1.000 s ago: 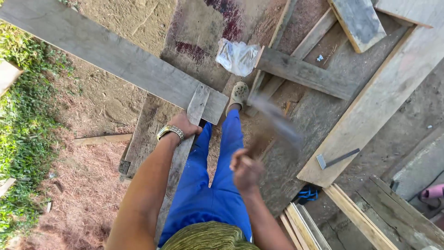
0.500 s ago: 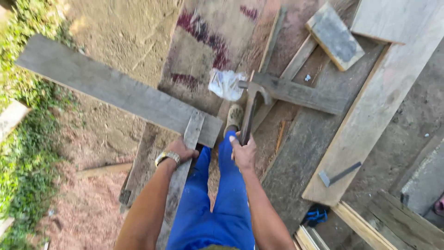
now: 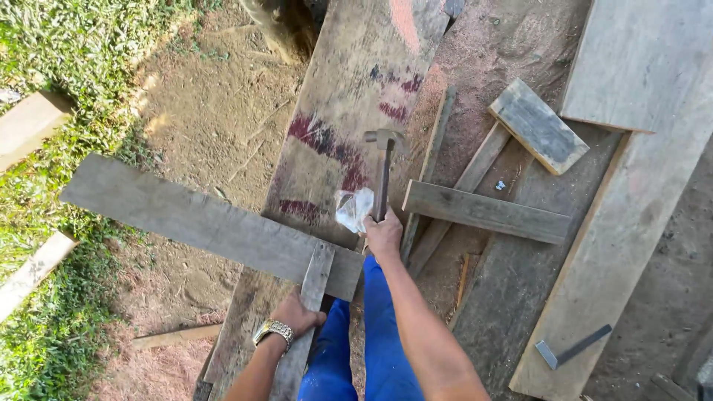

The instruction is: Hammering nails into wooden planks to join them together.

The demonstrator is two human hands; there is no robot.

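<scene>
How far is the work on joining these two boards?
Done: the wide grey board lies across the narrow upright board. In hand: left hand steadies the narrow board; right hand holds a hammer raised. Left: no driven nail is visible.

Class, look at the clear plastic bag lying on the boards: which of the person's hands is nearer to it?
Right. The right hand, gripping the hammer, sits just beside the plastic bag. The left hand grips the narrow upright plank well below it.

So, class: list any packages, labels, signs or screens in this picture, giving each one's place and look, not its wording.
Plastic bag: the only package; clear and crumpled, lying on the paint-stained board just left of the right hand.
Labels, signs, screens: none visible.
</scene>
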